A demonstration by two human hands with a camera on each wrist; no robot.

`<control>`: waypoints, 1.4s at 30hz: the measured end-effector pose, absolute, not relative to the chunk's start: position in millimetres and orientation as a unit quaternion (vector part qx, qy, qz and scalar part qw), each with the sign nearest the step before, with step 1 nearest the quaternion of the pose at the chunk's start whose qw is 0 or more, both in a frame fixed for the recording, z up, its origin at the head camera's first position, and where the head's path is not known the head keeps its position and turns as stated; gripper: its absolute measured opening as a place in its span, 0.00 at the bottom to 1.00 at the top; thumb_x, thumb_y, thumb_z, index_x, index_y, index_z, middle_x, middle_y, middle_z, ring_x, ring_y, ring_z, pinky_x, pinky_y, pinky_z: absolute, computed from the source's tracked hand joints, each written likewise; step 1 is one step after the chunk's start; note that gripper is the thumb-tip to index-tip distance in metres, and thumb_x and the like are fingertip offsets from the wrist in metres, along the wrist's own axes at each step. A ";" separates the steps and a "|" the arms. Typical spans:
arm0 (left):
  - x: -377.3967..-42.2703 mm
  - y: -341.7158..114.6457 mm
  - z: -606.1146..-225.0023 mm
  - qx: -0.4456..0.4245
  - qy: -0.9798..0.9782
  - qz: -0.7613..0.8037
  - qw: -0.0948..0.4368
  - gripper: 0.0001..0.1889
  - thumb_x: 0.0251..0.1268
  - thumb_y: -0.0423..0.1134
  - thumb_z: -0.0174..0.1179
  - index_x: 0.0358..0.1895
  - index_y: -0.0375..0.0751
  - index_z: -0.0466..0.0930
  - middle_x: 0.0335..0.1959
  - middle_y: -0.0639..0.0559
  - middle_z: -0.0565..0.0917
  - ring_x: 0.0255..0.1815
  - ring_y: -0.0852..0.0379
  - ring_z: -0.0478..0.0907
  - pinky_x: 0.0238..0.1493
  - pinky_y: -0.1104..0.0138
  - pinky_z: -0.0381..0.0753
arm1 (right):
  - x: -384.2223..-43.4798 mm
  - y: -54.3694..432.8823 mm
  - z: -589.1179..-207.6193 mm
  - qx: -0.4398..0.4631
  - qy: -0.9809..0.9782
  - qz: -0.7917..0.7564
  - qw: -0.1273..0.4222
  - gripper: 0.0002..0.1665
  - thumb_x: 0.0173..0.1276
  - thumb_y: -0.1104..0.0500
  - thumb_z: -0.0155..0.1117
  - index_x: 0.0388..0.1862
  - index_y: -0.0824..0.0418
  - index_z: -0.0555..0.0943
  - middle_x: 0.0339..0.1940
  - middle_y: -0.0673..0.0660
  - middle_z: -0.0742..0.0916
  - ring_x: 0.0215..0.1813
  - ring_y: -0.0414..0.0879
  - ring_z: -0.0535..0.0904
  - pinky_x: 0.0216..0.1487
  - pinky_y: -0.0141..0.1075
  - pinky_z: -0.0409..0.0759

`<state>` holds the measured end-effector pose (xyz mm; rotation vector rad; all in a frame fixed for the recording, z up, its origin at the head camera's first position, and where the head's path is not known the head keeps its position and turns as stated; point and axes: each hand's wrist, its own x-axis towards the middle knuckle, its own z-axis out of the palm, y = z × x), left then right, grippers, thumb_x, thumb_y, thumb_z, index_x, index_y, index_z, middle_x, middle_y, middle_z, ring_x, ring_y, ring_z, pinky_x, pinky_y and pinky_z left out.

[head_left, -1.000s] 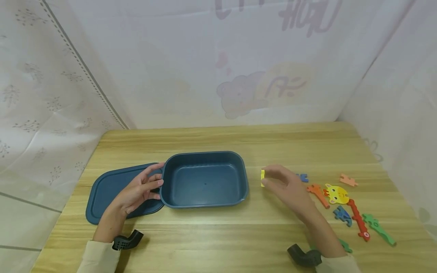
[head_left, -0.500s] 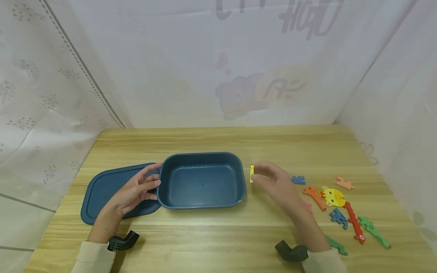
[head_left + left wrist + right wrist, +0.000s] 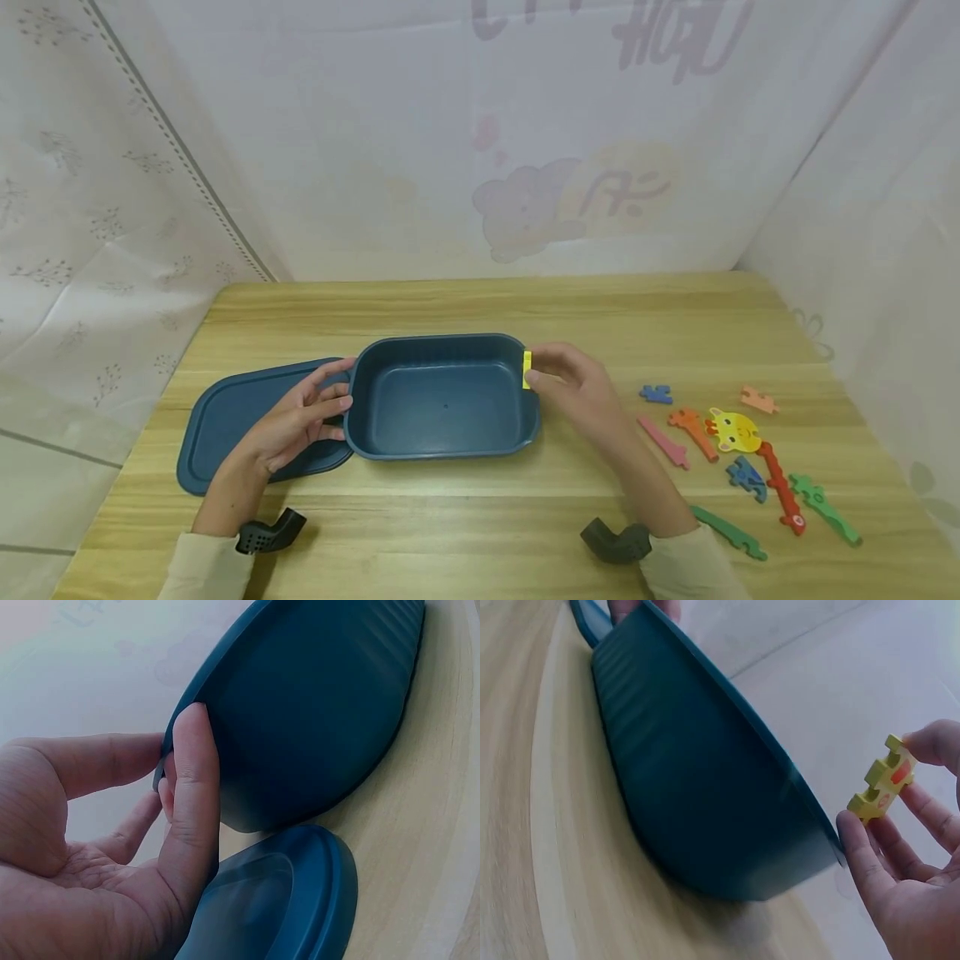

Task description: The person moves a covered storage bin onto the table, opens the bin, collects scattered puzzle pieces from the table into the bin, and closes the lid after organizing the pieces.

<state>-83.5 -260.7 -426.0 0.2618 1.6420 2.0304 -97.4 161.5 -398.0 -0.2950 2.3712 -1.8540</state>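
Observation:
A dark blue plastic box (image 3: 446, 408) stands on the table with its inside bare. My left hand (image 3: 300, 421) holds the box by the rim at its left end, fingertips on both sides of the edge in the left wrist view. A small yellow puzzle piece (image 3: 527, 370) is pinched between the thumb and fingers of my right hand (image 3: 573, 387), over the box's right rim. In the right wrist view the yellow piece (image 3: 885, 780) shows notched edges and red marks, and one fingertip is by the rim.
The matching blue lid (image 3: 225, 425) lies left of the box, partly beneath my left hand. Several loose puzzle pieces lie at the right: a yellow animal head (image 3: 735, 431), a red strip (image 3: 782, 487), green, blue, orange and pink (image 3: 663, 442) ones. White patterned cloth (image 3: 375, 167) hangs behind.
My right hand has carried the yellow puzzle piece leftward from the table's right side to the box's right rim, uncovering the pink and green pieces. My left hand has stayed at the box.

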 end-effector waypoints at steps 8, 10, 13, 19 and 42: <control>-84.3 -257.6 -426.3 0.092 0.609 0.744 0.260 0.29 0.85 0.30 0.50 0.80 0.55 0.55 0.54 0.59 0.80 0.47 0.65 0.83 0.44 0.68 0.91 | -95.0 145.4 -392.7 -0.090 0.787 -0.607 0.060 0.21 0.74 0.54 0.73 0.63 0.54 0.83 0.60 0.52 0.87 0.66 0.49 0.82 0.61 0.31 0.86; -83.3 -258.5 -426.4 0.092 0.610 0.743 0.259 0.29 0.85 0.30 0.50 0.81 0.55 0.55 0.55 0.58 0.80 0.48 0.64 0.83 0.44 0.68 0.91 | -95.9 143.2 -392.9 -0.096 0.784 -0.610 0.061 0.21 0.74 0.55 0.73 0.63 0.55 0.83 0.61 0.52 0.87 0.66 0.49 0.83 0.60 0.31 0.86; -80.7 -261.8 -426.7 0.096 0.610 0.744 0.256 0.29 0.86 0.30 0.49 0.81 0.55 0.56 0.56 0.57 0.81 0.49 0.64 0.84 0.44 0.68 0.91 | -98.4 139.8 -393.4 -0.108 0.778 -0.616 0.066 0.21 0.74 0.55 0.73 0.63 0.55 0.83 0.61 0.52 0.86 0.66 0.49 0.83 0.60 0.32 0.87; -79.3 -265.6 -427.1 0.106 0.604 0.747 0.257 0.29 0.86 0.30 0.47 0.81 0.56 0.56 0.57 0.57 0.80 0.49 0.64 0.84 0.45 0.68 0.92 | -101.5 132.5 -394.3 -0.138 0.775 -0.613 0.066 0.22 0.74 0.60 0.72 0.64 0.59 0.82 0.60 0.57 0.86 0.64 0.55 0.85 0.57 0.33 0.89; -81.2 -259.5 -426.6 0.105 0.601 0.750 0.257 0.29 0.86 0.29 0.48 0.81 0.55 0.55 0.52 0.58 0.78 0.47 0.65 0.83 0.44 0.69 0.91 | -101.4 111.2 -398.1 -0.301 0.907 -0.279 -0.091 0.19 0.67 0.58 0.78 0.57 0.55 0.89 0.62 0.58 0.86 0.64 0.52 0.83 0.57 0.44 0.89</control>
